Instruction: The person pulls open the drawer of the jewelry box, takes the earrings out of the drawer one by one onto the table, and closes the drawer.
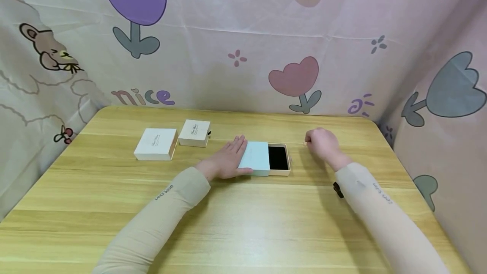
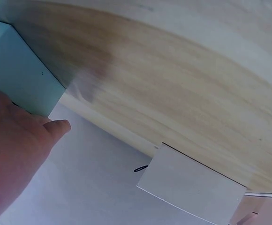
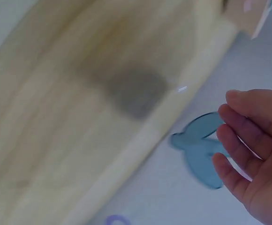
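A light-blue box sleeve (image 1: 256,155) lies on the table, its drawer (image 1: 288,173) slid partway out at the right and showing a black lining (image 1: 278,157). My left hand (image 1: 230,160) rests on the sleeve's left end with straight fingers and the thumb spread along the near side. In the left wrist view that hand (image 2: 18,154) covers part of the blue sleeve (image 2: 21,65). To the right of the drawer, my right hand (image 1: 322,143) is raised with curled fingers. It pinches a tiny gold-coloured piece (image 1: 305,143), too small to name. Thumb and forefinger meet in the right wrist view.
A larger white box (image 1: 154,145) and a smaller white box (image 1: 194,132) with a black pull tab (image 1: 209,132) stand at the back left. Behind the wooden table (image 1: 243,223) hangs a printed cloth (image 1: 213,45). Something small and black (image 1: 337,190) shows by the right forearm.
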Available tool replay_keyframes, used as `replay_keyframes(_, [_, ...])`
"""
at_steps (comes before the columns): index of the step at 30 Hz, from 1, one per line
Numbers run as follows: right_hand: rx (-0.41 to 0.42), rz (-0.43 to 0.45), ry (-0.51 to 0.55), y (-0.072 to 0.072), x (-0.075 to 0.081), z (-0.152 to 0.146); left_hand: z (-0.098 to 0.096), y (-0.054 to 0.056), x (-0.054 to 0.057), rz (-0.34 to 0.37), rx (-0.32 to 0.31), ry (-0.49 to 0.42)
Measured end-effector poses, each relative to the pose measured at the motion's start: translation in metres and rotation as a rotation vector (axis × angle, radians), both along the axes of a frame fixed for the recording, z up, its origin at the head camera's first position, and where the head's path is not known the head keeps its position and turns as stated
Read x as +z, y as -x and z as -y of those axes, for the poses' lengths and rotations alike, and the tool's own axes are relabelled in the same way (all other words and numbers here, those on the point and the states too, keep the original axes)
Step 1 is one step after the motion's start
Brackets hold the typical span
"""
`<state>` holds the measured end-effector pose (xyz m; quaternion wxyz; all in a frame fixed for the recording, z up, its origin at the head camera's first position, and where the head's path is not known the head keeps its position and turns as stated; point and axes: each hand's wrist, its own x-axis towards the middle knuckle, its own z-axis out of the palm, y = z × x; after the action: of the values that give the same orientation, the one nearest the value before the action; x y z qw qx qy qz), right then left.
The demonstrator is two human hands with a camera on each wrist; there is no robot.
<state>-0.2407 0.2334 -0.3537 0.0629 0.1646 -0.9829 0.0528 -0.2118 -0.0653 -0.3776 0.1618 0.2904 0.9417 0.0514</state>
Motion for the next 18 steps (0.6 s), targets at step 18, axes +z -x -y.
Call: replay_keyframes(18, [-0.053, 0.111, -0.063, 0.02, -0.024, -0.024, 0.0, 0.0, 0.0, 0.005, -0.003, -0.007])
